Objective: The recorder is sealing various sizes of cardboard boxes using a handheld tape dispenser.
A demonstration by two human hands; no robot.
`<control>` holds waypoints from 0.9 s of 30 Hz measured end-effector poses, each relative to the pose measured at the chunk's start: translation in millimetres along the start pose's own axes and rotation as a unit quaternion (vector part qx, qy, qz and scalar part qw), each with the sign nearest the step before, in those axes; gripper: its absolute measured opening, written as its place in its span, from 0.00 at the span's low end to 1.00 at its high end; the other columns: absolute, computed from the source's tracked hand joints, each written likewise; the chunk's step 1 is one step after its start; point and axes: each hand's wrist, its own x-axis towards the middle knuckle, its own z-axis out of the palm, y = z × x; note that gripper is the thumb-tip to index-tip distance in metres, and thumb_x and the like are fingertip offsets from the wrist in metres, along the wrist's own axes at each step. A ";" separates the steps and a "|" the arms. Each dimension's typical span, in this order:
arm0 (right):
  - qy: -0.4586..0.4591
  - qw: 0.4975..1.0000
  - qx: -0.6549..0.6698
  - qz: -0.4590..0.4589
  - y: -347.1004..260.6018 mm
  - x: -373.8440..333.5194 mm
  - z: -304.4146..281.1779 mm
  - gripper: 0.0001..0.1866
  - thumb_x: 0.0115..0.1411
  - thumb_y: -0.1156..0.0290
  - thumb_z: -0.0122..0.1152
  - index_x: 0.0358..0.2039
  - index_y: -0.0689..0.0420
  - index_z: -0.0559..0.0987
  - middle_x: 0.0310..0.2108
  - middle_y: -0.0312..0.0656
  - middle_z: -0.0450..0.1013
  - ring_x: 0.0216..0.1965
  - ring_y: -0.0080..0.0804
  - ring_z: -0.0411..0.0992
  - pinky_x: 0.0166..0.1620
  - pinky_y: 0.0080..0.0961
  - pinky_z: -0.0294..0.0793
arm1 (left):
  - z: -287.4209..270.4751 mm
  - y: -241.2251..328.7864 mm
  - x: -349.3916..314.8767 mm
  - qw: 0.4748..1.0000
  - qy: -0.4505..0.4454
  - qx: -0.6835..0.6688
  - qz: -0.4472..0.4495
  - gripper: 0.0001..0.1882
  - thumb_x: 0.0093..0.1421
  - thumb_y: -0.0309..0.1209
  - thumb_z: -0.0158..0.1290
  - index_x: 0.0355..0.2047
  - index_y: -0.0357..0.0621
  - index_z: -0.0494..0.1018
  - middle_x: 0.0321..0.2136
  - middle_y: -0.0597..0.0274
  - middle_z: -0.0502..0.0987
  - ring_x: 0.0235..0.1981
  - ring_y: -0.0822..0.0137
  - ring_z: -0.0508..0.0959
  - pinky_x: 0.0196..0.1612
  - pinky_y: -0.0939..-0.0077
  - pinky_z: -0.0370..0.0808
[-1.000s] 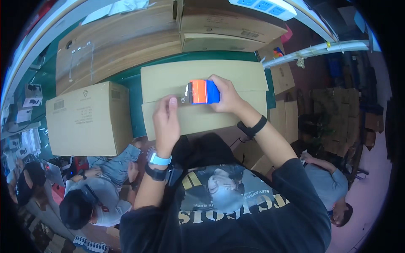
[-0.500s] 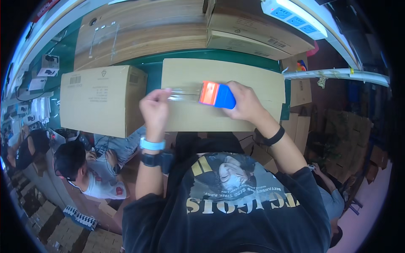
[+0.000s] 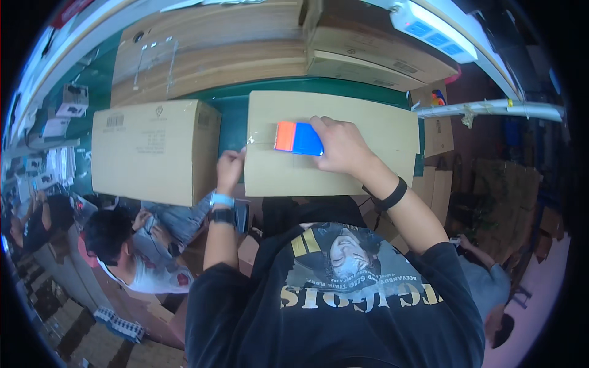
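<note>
A closed cardboard box lies in front of me, its flap seam running left to right. My right hand grips a blue and orange tape dispenser over the middle of the box top, the orange end facing left. Clear tape runs left from the dispenser along the seam to the box's left edge. At that edge, my left hand is closed in a pinch at the tape's end. Its fingertips are small in the picture, and the tape is hard to see against the cardboard.
Another cardboard box stands on the left of the green table. Larger cartons and a wooden board lie behind. A white power strip hangs at upper right. One person sits at left, another at right.
Both hands and the dispenser have moved left relative to the box. My left hand has brought the stretched tape's end to the box's left edge and lower. The dispenser now sits closer to that edge.
</note>
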 end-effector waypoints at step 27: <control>0.013 0.996 0.070 -0.046 334.3 -265.3 -86.2 0.23 0.53 0.46 0.68 0.48 0.40 0.83 0.30 0.44 0.70 0.26 0.45 0.73 0.29 0.38 0.72 | 156.4 224.3 -113.0 0.525 0.036 0.809 0.261 0.46 0.41 0.26 0.67 0.63 0.51 0.65 0.58 0.45 0.69 0.57 0.49 0.72 0.55 0.54 0.74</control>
